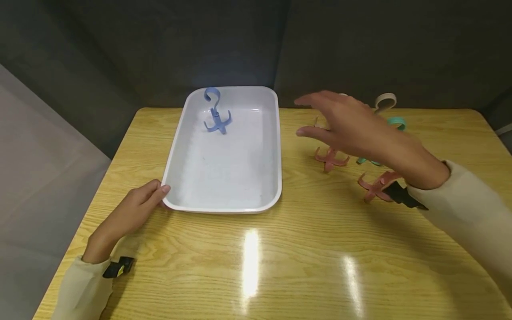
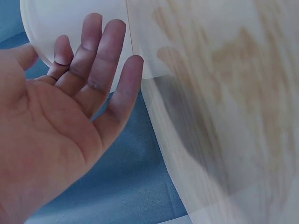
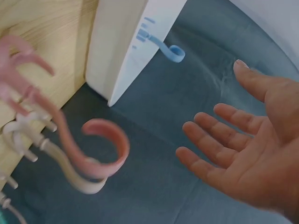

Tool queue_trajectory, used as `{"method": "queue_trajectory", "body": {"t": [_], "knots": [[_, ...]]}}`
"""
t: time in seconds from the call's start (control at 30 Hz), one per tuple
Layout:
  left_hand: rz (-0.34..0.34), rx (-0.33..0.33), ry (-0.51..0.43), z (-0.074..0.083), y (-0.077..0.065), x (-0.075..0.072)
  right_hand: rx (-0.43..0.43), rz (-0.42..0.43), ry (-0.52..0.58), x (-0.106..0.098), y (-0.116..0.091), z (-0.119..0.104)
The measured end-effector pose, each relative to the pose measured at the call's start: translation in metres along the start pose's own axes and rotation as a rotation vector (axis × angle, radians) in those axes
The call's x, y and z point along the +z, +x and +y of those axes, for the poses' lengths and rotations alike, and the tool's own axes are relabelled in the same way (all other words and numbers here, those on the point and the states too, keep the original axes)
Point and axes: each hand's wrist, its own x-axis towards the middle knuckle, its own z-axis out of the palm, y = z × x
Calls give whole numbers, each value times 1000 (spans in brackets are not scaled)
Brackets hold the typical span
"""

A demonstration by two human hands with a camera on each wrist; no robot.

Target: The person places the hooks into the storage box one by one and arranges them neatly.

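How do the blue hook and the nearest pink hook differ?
The blue hook sits in the white tray, the nearest pink hook on the table. From the head camera, the blue hook shows whole; the right arm partly hides the pink hook. Both have curved prongs.

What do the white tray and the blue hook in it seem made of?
White tray: probably glossy plastic, given its rounded rim and highlights, though enamel is possible. Blue hook: likely smooth plastic, judging by its even colour and curved prongs.

A dark backdrop (image 1: 216, 44) rises behind the glossy wood-grain table (image 1: 304, 249).
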Motion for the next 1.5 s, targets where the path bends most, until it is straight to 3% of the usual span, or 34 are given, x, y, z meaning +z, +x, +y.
{"method": "queue_trajectory", "body": {"t": [0.2,0.43,0.6,0.83,1.17,1.5], "knots": [[4,-5,11,1,0,0,41,19,19,-5,-25,17],[9,-4,12,-1,1,1,41,107,5,-10,-55,34],[8,-2,11,-2,0,1,101,95,-22,-11,-71,45],[4,-1,2,-2,0,1,194,94,24,-11,-93,59],[7,13,3,-1,1,1,196,160,-118,-3,-124,73],[4,2,10,1,1,0,249,160,-137,0,-138,82]]}}
